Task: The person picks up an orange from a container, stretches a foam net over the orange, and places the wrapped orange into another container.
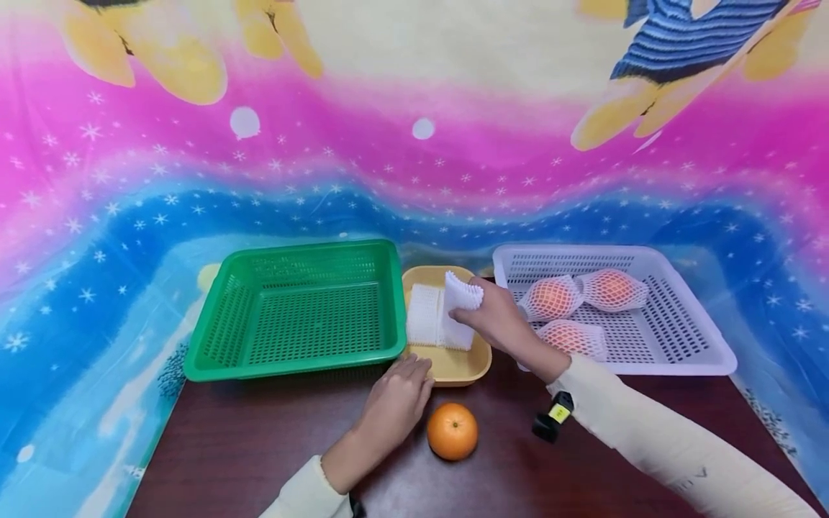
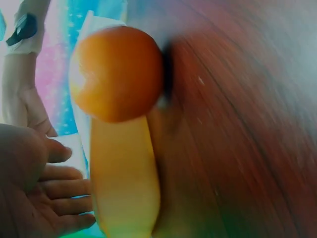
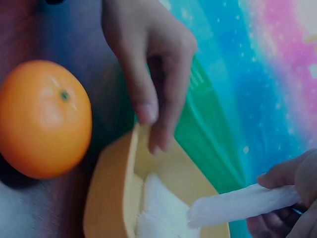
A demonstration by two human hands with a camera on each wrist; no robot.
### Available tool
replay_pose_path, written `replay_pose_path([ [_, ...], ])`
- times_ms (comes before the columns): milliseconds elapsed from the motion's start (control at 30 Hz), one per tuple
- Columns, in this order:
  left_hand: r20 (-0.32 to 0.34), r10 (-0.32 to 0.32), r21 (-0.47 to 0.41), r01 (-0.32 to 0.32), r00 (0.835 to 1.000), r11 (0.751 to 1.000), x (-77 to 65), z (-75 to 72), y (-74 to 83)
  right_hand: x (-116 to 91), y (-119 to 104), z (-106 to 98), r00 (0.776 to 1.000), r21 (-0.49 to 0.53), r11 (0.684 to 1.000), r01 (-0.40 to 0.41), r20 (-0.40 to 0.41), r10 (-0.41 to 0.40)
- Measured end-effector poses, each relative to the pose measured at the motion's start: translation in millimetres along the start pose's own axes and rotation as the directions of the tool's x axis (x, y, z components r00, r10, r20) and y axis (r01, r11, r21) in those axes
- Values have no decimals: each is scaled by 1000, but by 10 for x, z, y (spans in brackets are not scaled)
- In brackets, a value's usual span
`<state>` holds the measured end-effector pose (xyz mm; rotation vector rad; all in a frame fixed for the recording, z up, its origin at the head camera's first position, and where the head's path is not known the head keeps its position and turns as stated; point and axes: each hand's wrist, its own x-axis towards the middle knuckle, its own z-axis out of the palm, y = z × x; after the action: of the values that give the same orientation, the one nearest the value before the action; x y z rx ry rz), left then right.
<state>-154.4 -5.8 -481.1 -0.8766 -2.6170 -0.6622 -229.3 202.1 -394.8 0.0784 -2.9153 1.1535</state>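
Note:
My right hand (image 1: 497,311) pinches a flattened white foam net sleeve (image 1: 458,327) between thumb and fingers, raised over the yellow tray (image 1: 456,368). More white foam net sleeves (image 1: 424,315) lie inside that tray. At the tray's near left rim is my left hand (image 1: 401,392), its fingertips reaching over the edge; in the left wrist view its fingers (image 2: 67,188) look extended, with nothing held. A bare orange (image 1: 452,432) sits on the table just in front of the tray, to the right of the left hand.
A green perforated basket (image 1: 294,365) stands left of the tray. To the right, a pale lilac basket (image 1: 673,316) holds three net-wrapped orange fruits (image 1: 612,289). The table (image 1: 259,446) is dark wood. A patterned cloth (image 1: 388,165) hangs behind it.

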Motion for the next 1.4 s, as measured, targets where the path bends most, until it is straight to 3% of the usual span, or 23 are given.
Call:
replay_pose_path([
  [67, 47, -97, -141, 103, 994, 985, 17, -55, 52, -97, 1, -21, 999, 54, 998, 29, -36, -27],
  [100, 80, -150, -232, 165, 985, 959, 31, -91, 81, -142, -2, -31, 998, 91, 995, 51, -52, -46],
  [167, 153, -238, -418, 281, 959, 864, 70, -166, 133, -233, -14, -50, 994, 169, 982, 90, -77, -78],
  [200, 188, -272, -504, 331, 944, 798, 90, -202, 155, -279, -24, -58, 992, 197, 974, 108, -89, -92],
  [233, 226, -303, -588, 378, 926, 715, 111, -235, 174, -326, -36, -67, 990, 225, 967, 122, -96, -103],
  [333, 322, -360, -783, 460, 876, 418, 171, -321, 218, -463, -74, -76, 984, 288, 943, 168, -112, -142],
  [433, 390, -406, -867, 478, 827, 141, 224, -368, 250, -592, -107, -62, 967, 270, 933, 240, -147, -207],
  [467, 407, -424, -875, 478, 809, 72, 239, -377, 259, -628, -114, -52, 957, 245, 930, 274, -166, -239],
  [500, 419, -440, -880, 474, 795, 19, 255, -380, 266, -661, -119, -39, 944, 218, 925, 311, -184, -274],
  [567, 441, -472, -877, 478, 763, -46, 282, -377, 277, -717, -125, -9, 910, 145, 912, 384, -224, -347],
  [667, 456, -511, -869, 489, 729, -77, 308, -373, 291, -752, -131, 30, 831, 69, 852, 519, -274, -485],
  [733, 458, -522, -869, 485, 719, -95, 320, -372, 300, -759, -126, 47, 789, 38, 818, 574, -292, -540],
  [800, 456, -520, -877, 465, 723, -122, 329, -374, 312, -765, -125, 54, 765, 19, 799, 602, -300, -569],
  [867, 439, -512, -890, 434, 738, -139, 341, -371, 318, -781, -120, 65, 770, 16, 801, 598, -290, -569],
  [933, 413, -510, -905, 401, 755, -140, 353, -364, 326, -807, -123, 82, 775, 25, 802, 597, -277, -568],
  [1033, 357, -528, -924, 373, 770, -81, 370, -352, 333, -858, -143, 105, 783, 37, 803, 595, -252, -569],
  [1100, 327, -553, -931, 363, 767, -46, 376, -346, 335, -896, -159, 113, 785, 57, 795, 604, -216, -581],
  [1200, 285, -582, -938, 346, 761, -7, 372, -345, 337, -959, -154, 99, 772, 113, 765, 634, -137, -620],
  [1267, 263, -594, -944, 329, 760, 3, 365, -343, 337, -999, -138, 78, 776, 220, 748, 626, -78, -626],
  [1333, 245, -593, -947, 320, 767, 22, 353, -342, 341, -1035, -117, 61, 797, 334, 742, 582, -53, -601],
  [1400, 228, -583, -948, 313, 779, 48, 344, -339, 348, -1058, -103, 62, 847, 446, 747, 492, -47, -530],
])
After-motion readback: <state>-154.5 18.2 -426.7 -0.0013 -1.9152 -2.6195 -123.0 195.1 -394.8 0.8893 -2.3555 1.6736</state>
